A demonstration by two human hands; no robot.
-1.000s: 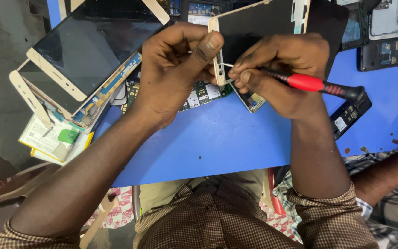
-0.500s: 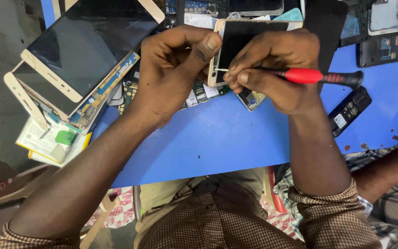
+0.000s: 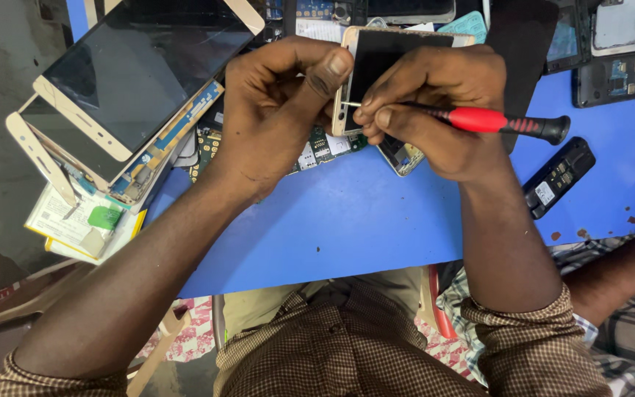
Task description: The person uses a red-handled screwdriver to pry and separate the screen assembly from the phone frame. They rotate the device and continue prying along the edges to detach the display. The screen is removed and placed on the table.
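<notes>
Gripping a phone (image 3: pixel 376 62) by its pale edge, the left hand (image 3: pixel 281 110) has its fingers (image 3: pixel 330 72) curled shut around the near side, thumb pressed on the frame. The right hand (image 3: pixel 435 110) pinches a screwdriver (image 3: pixel 490 120) with a red grip and black cap, fingers closed tight on the shaft, and its thin tip touches the phone's edge just between the two thumbs. The phone stands tilted above the blue surface (image 3: pixel 361 220), dark screen facing up; its lower end is hidden behind both hands, so how it rests cannot be told. Under the left fingers lies a green circuit board (image 3: pixel 321 147), partly covered. Left of the fingers, a stack of gold-framed screens (image 3: pixel 126 81) leans off the surface edge. Right of the screwdriver's cap lies a black battery (image 3: pixel 556 176). Beyond the fingers, more phone parts are cut off by the frame's top. Another person's arm (image 3: pixel 619 283) in a checked sleeve shows at lower right.
</notes>
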